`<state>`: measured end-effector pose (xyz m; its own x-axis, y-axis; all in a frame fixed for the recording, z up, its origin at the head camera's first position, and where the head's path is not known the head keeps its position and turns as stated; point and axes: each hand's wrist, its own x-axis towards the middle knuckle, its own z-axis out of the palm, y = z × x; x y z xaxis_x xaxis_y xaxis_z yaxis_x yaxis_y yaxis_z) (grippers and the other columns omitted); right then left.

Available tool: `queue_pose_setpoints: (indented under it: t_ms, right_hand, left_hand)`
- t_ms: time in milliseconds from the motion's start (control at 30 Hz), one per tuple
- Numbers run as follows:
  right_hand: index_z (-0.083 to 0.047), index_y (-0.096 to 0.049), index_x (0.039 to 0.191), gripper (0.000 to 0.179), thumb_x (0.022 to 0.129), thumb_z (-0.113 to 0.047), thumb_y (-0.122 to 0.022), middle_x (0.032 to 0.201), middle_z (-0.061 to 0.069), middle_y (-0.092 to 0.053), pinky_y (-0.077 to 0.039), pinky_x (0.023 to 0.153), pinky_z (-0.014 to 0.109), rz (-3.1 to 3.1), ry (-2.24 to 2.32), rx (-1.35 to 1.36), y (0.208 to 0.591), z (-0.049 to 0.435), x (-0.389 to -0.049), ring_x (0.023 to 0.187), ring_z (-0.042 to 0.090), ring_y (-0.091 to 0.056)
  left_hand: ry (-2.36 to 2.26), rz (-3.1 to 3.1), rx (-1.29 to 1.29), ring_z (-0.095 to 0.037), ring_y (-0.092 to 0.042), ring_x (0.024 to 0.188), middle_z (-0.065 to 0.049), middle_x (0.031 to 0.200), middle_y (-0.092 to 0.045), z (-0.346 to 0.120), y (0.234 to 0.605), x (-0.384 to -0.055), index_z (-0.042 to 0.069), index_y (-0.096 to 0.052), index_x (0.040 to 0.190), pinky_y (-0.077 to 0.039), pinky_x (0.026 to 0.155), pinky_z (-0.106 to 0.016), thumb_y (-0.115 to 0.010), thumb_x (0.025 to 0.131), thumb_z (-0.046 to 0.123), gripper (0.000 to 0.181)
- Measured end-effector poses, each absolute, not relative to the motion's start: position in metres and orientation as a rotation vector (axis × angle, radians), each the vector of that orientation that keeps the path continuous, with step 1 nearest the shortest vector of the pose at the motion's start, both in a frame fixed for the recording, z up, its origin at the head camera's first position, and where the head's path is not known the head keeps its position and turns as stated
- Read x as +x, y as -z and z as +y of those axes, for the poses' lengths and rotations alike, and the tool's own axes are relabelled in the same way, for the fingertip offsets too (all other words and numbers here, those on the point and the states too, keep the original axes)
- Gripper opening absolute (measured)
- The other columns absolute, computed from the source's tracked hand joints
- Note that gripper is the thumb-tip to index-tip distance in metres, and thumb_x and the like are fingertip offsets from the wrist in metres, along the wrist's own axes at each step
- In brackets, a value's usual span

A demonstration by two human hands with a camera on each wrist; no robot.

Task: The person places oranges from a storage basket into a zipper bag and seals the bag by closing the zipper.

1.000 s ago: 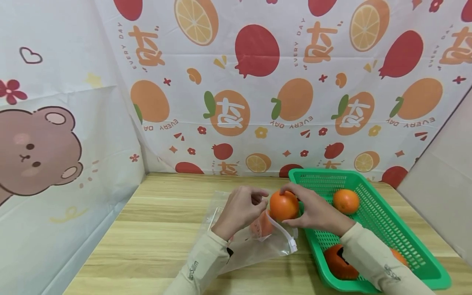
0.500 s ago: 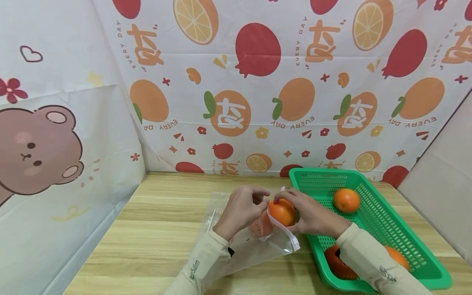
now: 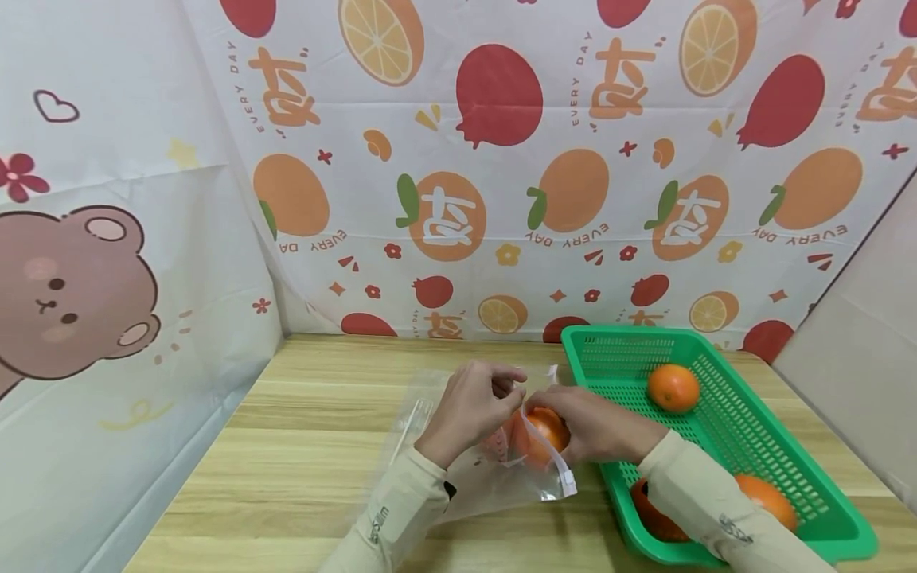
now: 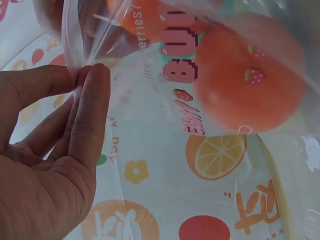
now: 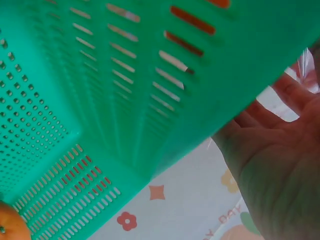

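A clear zip bag [image 3: 494,487] with printed lettering lies on the wooden table, its mouth facing right. My left hand [image 3: 469,410] pinches the upper edge of that mouth between thumb and fingertips; the left wrist view shows the same hand [image 4: 55,145] on the plastic strip. An orange [image 3: 550,434] sits in the mouth, and my right hand [image 3: 598,426] holds it from the right with curled fingers. Deeper in the bag rests another round orange fruit [image 4: 250,75], seen through the plastic. In the right wrist view, the basket hides part of my right hand [image 5: 285,160].
A green perforated basket [image 3: 848,545] stands close on the right, beneath my right forearm. Inside are an orange [image 3: 673,388] at the back, another orange fruit [image 3: 768,503] and a darker red-orange fruit [image 3: 655,513] near the front. Printed cloth [image 3: 501,191] hangs behind the table.
My right hand has moved left and down, bringing the orange from outside the bag into its mouth. My left hand has stayed at the bag's edge.
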<state>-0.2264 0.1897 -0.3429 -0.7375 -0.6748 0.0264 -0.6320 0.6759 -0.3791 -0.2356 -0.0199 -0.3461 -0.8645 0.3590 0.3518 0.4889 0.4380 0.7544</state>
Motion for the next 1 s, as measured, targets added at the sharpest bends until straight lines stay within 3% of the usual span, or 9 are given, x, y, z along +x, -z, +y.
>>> queue_pose_setpoints:
  t_ms: [200,433,733,1000]
  right_hand:
    - [-0.014,-0.068,0.122,0.053,0.075,-0.025,-0.09,0.111,-0.006,-0.066,-0.054,0.082,0.028,2.74,0.504,-1.052,0.346,0.182,-0.23,0.096,0.012,-0.059]
    - [-0.014,-0.064,0.126,0.056,0.078,-0.029,-0.089,0.11,-0.011,-0.066,-0.053,0.083,0.027,2.694,0.53,-1.053,0.353,0.178,-0.234,0.092,0.009,-0.061]
    - [-0.016,-0.067,0.116,0.045,0.079,-0.031,-0.088,0.101,-0.013,-0.064,-0.052,0.077,0.023,2.685,0.537,-1.085,0.361,0.175,-0.237,0.085,0.005,-0.057]
    - [-0.015,-0.07,0.114,0.037,0.082,-0.026,-0.087,0.095,-0.01,-0.062,-0.051,0.07,0.021,2.717,0.522,-1.091,0.364,0.172,-0.239,0.079,0.009,-0.058]
  left_hand:
    - [1.411,-2.541,-0.751,-0.005,-0.066,0.072,0.005,0.082,-0.073,-0.02,0.344,-0.237,0.009,-0.08,0.105,-0.055,0.067,-0.022,-0.071,0.09,0.008,0.018]
    - [1.439,-2.559,-0.753,-0.007,-0.066,0.073,0.004,0.083,-0.073,-0.019,0.342,-0.24,0.009,-0.08,0.105,-0.056,0.066,-0.021,-0.07,0.091,0.007,0.018]
    - [1.431,-2.556,-0.759,-0.006,-0.066,0.071,0.005,0.081,-0.073,-0.021,0.342,-0.243,0.009,-0.08,0.103,-0.055,0.066,-0.022,-0.07,0.09,0.007,0.016]
    - [1.442,-2.548,-0.762,-0.006,-0.066,0.072,0.004,0.082,-0.073,-0.025,0.343,-0.246,0.007,-0.08,0.104,-0.055,0.065,-0.023,-0.07,0.09,0.007,0.017]
